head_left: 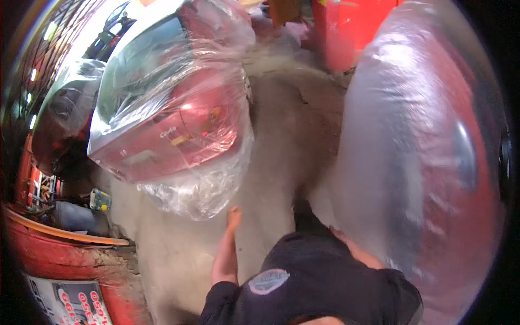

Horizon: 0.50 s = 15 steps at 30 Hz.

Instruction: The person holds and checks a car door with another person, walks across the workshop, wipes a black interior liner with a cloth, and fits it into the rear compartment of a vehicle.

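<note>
Left hand (234, 218): 10 o'clock, apart from the right, just beside hanging film (195, 197); blurred, so finger closure cannot be told.
Right hand (337, 233): 1 o'clock, near the wrapped panel (428, 162); grip unclear.
Wrapped red bodywork (179, 135): 11 o'clock.
Handling: thin film likely snags; elbows tucked in would serve best.
Floor (179, 254): greyish, darker towards 12.
Room: red container (352, 32) past the floor, nearly 12; price sign (81, 303) at 9.
</note>
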Each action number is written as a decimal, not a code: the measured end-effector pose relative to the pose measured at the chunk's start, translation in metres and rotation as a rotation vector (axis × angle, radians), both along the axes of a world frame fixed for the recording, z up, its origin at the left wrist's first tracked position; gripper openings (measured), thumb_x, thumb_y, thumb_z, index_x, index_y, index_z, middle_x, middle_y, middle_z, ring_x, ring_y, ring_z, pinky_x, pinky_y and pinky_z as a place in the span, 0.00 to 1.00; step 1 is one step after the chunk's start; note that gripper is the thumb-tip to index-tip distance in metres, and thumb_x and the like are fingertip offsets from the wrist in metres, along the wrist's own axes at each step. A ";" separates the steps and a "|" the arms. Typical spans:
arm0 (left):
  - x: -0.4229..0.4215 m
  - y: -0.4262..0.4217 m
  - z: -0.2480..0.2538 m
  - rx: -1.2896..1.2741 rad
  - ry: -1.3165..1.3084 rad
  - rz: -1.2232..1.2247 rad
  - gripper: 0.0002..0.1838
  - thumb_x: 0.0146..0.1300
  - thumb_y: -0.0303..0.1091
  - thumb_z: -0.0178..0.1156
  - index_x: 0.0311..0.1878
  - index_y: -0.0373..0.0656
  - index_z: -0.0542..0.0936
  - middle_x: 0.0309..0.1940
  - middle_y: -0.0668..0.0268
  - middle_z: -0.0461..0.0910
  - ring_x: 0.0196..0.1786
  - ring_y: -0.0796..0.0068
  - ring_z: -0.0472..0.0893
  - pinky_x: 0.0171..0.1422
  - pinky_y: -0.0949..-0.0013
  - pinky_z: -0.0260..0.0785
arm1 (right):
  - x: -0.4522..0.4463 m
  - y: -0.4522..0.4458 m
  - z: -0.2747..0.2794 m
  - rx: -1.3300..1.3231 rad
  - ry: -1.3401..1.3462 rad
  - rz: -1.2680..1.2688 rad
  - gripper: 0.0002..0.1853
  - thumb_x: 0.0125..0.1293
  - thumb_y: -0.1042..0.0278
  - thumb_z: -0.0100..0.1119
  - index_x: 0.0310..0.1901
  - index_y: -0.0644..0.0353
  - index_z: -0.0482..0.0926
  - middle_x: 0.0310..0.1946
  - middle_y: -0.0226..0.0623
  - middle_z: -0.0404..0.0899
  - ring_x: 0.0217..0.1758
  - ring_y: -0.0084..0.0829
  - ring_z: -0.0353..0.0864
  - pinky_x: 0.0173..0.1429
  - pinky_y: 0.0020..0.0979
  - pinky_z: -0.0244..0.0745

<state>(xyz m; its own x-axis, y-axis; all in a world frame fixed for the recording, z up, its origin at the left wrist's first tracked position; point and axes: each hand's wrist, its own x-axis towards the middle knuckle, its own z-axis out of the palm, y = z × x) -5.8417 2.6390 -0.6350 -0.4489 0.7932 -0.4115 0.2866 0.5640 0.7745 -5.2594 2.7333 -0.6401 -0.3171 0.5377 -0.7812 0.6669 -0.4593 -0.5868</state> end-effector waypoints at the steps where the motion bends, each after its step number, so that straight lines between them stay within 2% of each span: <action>1: 0.008 0.029 0.004 0.045 -0.113 0.059 0.13 0.67 0.36 0.53 0.43 0.36 0.81 0.33 0.60 0.83 0.32 0.63 0.82 0.35 0.57 0.75 | -0.029 0.040 0.035 -0.108 0.058 -0.103 0.40 0.71 0.32 0.43 0.67 0.63 0.73 0.70 0.54 0.66 0.76 0.47 0.61 0.79 0.38 0.49; 2: 0.017 0.058 0.008 0.091 -0.226 0.120 0.13 0.67 0.37 0.53 0.42 0.36 0.81 0.32 0.59 0.83 0.31 0.65 0.82 0.34 0.58 0.75 | -0.065 0.096 0.082 -0.122 0.036 -0.170 0.38 0.69 0.35 0.52 0.69 0.59 0.70 0.64 0.54 0.72 0.65 0.46 0.74 0.69 0.42 0.68; 3: 0.036 0.071 0.023 0.105 -0.388 0.232 0.14 0.67 0.37 0.54 0.40 0.36 0.81 0.30 0.59 0.83 0.31 0.66 0.82 0.33 0.58 0.74 | -0.089 0.153 0.084 -0.142 0.048 -0.176 0.37 0.68 0.37 0.54 0.69 0.58 0.70 0.60 0.53 0.74 0.60 0.44 0.76 0.62 0.42 0.72; 4: 0.028 0.091 0.011 -0.008 -0.577 0.183 0.14 0.67 0.41 0.55 0.40 0.39 0.82 0.29 0.55 0.83 0.32 0.65 0.83 0.36 0.56 0.76 | -0.101 0.207 0.081 -0.170 0.047 -0.175 0.37 0.68 0.38 0.56 0.69 0.58 0.70 0.57 0.51 0.76 0.55 0.43 0.79 0.56 0.42 0.76; 6: 0.024 0.107 -0.049 -0.159 -0.074 -0.357 0.18 0.65 0.46 0.56 0.48 0.44 0.83 0.38 0.51 0.84 0.41 0.57 0.85 0.42 0.53 0.77 | -0.140 0.320 0.093 -0.113 0.064 -0.166 0.34 0.70 0.43 0.56 0.70 0.56 0.67 0.48 0.48 0.79 0.44 0.39 0.82 0.43 0.41 0.81; 7: 0.028 0.133 -0.054 -0.306 0.068 -0.500 0.22 0.65 0.48 0.54 0.54 0.45 0.83 0.42 0.49 0.84 0.46 0.54 0.84 0.45 0.51 0.78 | -0.161 0.374 0.103 -0.032 0.086 -0.165 0.32 0.72 0.46 0.54 0.71 0.55 0.65 0.43 0.46 0.80 0.38 0.37 0.83 0.37 0.39 0.81; 9: 0.036 0.183 0.019 -0.083 0.349 -0.513 0.17 0.58 0.46 0.60 0.44 0.45 0.84 0.35 0.49 0.85 0.39 0.52 0.86 0.46 0.48 0.76 | -0.211 0.471 0.152 0.085 0.135 -0.091 0.29 0.72 0.52 0.55 0.69 0.56 0.68 0.42 0.41 0.80 0.34 0.33 0.82 0.34 0.32 0.80; 10: 0.030 0.215 0.044 -0.070 0.304 -0.429 0.17 0.58 0.45 0.60 0.45 0.45 0.84 0.37 0.50 0.84 0.41 0.52 0.85 0.46 0.48 0.75 | -0.234 0.517 0.157 0.206 0.120 0.024 0.28 0.72 0.53 0.55 0.68 0.57 0.69 0.43 0.41 0.81 0.34 0.34 0.82 0.34 0.33 0.80; 12: 0.004 0.266 0.043 -0.163 0.095 -0.242 0.17 0.58 0.44 0.60 0.46 0.45 0.83 0.40 0.50 0.83 0.44 0.51 0.84 0.48 0.47 0.74 | -0.275 0.604 0.142 0.394 0.091 0.197 0.26 0.71 0.54 0.55 0.66 0.59 0.71 0.44 0.39 0.81 0.36 0.34 0.82 0.35 0.34 0.81; 14: -0.029 0.324 0.030 -0.255 -0.032 -0.175 0.18 0.58 0.43 0.61 0.48 0.45 0.82 0.43 0.50 0.81 0.46 0.51 0.82 0.50 0.46 0.73 | -0.308 0.682 0.100 0.503 0.061 0.271 0.25 0.70 0.55 0.56 0.65 0.60 0.73 0.44 0.38 0.82 0.38 0.35 0.83 0.37 0.36 0.81; 15: -0.047 0.352 0.016 -0.305 -0.077 -0.165 0.18 0.58 0.43 0.61 0.49 0.45 0.82 0.44 0.50 0.81 0.48 0.51 0.81 0.51 0.46 0.72 | -0.326 0.716 0.095 0.538 0.050 0.285 0.25 0.70 0.56 0.57 0.64 0.60 0.74 0.44 0.38 0.83 0.40 0.35 0.83 0.38 0.38 0.82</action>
<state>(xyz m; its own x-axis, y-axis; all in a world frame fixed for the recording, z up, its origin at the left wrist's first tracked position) -5.8886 2.9910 -0.6192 -0.2832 0.6882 -0.6680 0.3407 0.7233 0.6007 -5.5855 3.4489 -0.5447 -0.5355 0.7418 -0.4038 0.6858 0.1029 -0.7205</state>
